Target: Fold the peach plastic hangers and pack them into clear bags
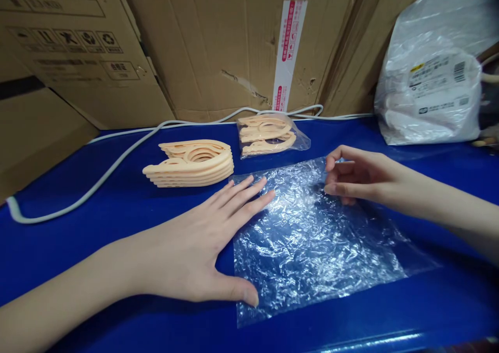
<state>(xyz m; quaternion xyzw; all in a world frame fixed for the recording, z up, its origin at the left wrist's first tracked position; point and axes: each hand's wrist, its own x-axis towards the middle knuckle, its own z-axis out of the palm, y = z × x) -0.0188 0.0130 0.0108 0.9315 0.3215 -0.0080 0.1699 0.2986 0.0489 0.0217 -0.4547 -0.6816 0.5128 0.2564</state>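
Observation:
A crinkled clear plastic bag (312, 238) lies flat on the blue table (78, 228). My left hand (206, 244) rests flat on the bag's left edge, fingers stretched out, thumb on the near corner. My right hand (351, 176) hovers at the bag's far right corner, fingers loosely curled with their tips at the plastic; whether they pinch it I cannot tell. A stack of peach plastic hanger pieces (193, 163) sits just beyond my left hand. Behind it lies a small clear bag filled with the same peach pieces (267, 134).
Cardboard boxes (218, 46) wall off the back of the table. A white cable (117, 160) runs along the back and curves to the left edge. A bulky white plastic bag with labels (429, 82) stands at the back right.

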